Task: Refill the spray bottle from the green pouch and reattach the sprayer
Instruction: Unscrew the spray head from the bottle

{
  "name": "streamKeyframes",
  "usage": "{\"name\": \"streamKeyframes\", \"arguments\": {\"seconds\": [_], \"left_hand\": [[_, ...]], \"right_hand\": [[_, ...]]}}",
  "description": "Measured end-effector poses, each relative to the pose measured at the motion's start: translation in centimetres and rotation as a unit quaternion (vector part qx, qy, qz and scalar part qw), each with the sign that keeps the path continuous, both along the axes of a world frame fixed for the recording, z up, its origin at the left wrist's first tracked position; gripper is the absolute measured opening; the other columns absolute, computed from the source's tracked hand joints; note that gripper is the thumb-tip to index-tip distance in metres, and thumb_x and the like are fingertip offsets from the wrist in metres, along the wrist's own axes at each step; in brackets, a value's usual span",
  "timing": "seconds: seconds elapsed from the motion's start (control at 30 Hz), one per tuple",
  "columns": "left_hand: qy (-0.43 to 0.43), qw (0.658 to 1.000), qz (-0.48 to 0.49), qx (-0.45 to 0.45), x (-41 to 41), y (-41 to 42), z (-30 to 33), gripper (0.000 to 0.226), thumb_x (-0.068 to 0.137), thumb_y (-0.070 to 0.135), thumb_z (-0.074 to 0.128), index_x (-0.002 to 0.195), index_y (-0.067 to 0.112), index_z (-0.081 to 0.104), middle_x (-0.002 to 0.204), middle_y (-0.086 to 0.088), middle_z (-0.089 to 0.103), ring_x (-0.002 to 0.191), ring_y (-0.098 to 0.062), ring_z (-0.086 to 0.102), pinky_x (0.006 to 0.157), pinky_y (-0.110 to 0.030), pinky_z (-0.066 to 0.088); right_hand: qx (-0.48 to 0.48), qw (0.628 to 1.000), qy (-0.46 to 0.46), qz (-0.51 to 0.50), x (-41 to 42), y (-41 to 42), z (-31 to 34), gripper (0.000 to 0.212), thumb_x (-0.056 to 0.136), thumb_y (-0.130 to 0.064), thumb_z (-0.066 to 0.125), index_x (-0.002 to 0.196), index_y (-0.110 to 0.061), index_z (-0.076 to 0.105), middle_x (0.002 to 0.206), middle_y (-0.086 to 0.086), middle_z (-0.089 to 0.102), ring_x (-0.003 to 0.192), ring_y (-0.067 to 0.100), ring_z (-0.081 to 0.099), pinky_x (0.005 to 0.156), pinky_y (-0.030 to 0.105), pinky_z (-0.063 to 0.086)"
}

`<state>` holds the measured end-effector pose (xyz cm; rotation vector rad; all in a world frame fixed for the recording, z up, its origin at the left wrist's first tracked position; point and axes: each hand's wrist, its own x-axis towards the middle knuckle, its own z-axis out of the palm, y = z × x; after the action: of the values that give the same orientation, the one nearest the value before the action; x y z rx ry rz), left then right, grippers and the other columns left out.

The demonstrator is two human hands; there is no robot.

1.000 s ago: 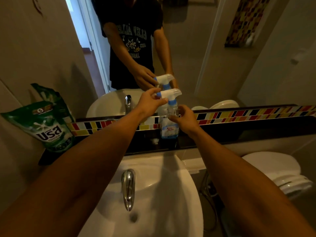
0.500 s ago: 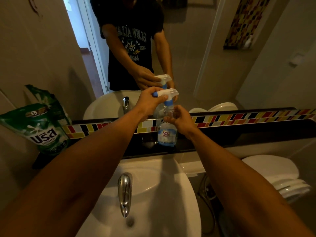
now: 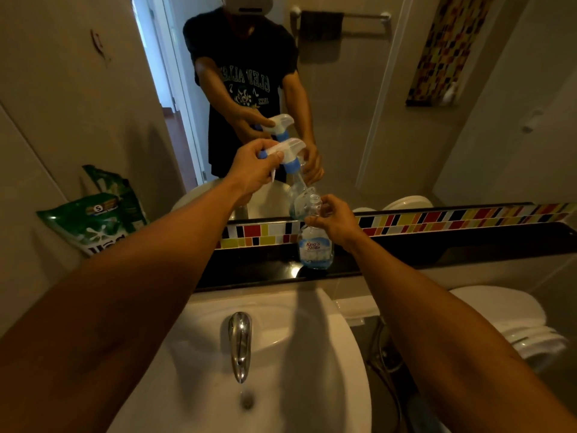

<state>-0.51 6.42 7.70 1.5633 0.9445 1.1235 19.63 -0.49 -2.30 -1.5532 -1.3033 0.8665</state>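
Note:
A clear spray bottle [image 3: 315,250] with a blue and white label stands on the black ledge [image 3: 437,251] behind the sink. My right hand [image 3: 335,218] grips its neck, whose mouth is uncovered. My left hand [image 3: 254,171] holds the white and blue sprayer head [image 3: 288,151] lifted off the bottle, up and to the left of its neck. Its dip tube slants down toward the bottle mouth. The green pouch [image 3: 96,220] leans against the left wall at the ledge's left end.
A white sink [image 3: 281,370] with a chrome tap [image 3: 239,342] lies directly below the ledge. A white toilet [image 3: 515,323] stands at the right. The mirror [image 3: 374,104] above the coloured tile strip reflects a person, both hands and the sprayer.
My left hand has lifted the sprayer head off the bottle, up and to the left. My right hand keeps the bottle on the ledge. The camera has tilted upward.

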Motion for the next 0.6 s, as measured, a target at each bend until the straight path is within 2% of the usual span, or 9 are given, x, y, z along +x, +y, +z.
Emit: {"name": "streamKeyframes", "arguments": {"seconds": [0.07,0.13,0.23,0.33,0.43,0.6], "left_hand": [[-0.004,1.000,0.001,-0.004,-1.0,-0.3,0.6,0.022,0.097,0.017,0.061,0.119,0.017,0.063,0.098,-0.007,0.062,0.078,-0.014,0.058,0.059,-0.022,0.050],[0.002,1.000,0.018,0.001,-2.0,-0.5,1.0,0.027,0.098,0.020,0.060,0.125,0.017,0.062,0.106,-0.006,0.061,0.085,-0.015,0.058,0.065,-0.024,0.050],[0.001,0.999,0.037,0.011,-3.4,-0.8,1.4,0.030,0.098,0.023,0.059,0.128,0.017,0.061,0.111,-0.005,0.059,0.094,-0.017,0.056,0.074,-0.028,0.050],[0.004,0.999,0.049,0.010,-4.9,-1.0,1.3,0.034,0.099,0.025,0.058,0.131,0.016,0.059,0.124,-0.013,0.059,0.106,-0.027,0.057,0.085,-0.038,0.052],[0.005,0.998,0.058,-0.002,-6.1,-1.1,1.1,0.036,0.100,0.024,0.057,0.134,0.014,0.058,0.130,-0.019,0.057,0.119,-0.037,0.056,0.100,-0.047,0.049],[-0.003,0.997,0.078,-0.012,-7.8,-1.4,0.6,0.036,0.100,0.024,0.057,0.134,0.013,0.059,0.129,-0.014,0.060,0.119,-0.032,0.057,0.102,-0.048,0.049]], "right_hand": [[0.001,1.000,0.001,-0.006,0.0,-0.4,-0.1,0.036,0.086,-0.009,0.080,0.113,-0.020,0.059,0.101,-0.007,0.068,0.086,0.004,0.066,0.058,0.013,0.051],[0.003,1.000,-0.002,-0.013,-0.1,-0.8,-0.1,0.037,0.084,-0.009,0.082,0.112,-0.019,0.059,0.099,-0.005,0.069,0.086,0.005,0.066,0.064,0.016,0.051],[0.003,1.000,-0.009,-0.018,-0.2,-1.1,-0.3,0.037,0.084,-0.009,0.082,0.113,-0.017,0.060,0.101,-0.001,0.070,0.092,0.012,0.069,0.079,0.032,0.057],[0.002,1.000,-0.010,-0.022,-0.1,-1.5,-0.3,0.039,0.084,-0.009,0.082,0.115,-0.016,0.060,0.106,0.004,0.071,0.099,0.020,0.070,0.088,0.041,0.058],[0.001,1.000,-0.014,-0.024,0.1,-1.8,-0.3,0.041,0.084,-0.009,0.082,0.118,-0.014,0.060,0.109,0.005,0.070,0.102,0.021,0.069,0.090,0.042,0.057],[0.003,0.999,-0.020,-0.034,0.4,-2.2,-0.3,0.039,0.084,-0.007,0.082,0.114,-0.017,0.060,0.103,0.001,0.070,0.094,0.014,0.068,0.088,0.040,0.057]]}}
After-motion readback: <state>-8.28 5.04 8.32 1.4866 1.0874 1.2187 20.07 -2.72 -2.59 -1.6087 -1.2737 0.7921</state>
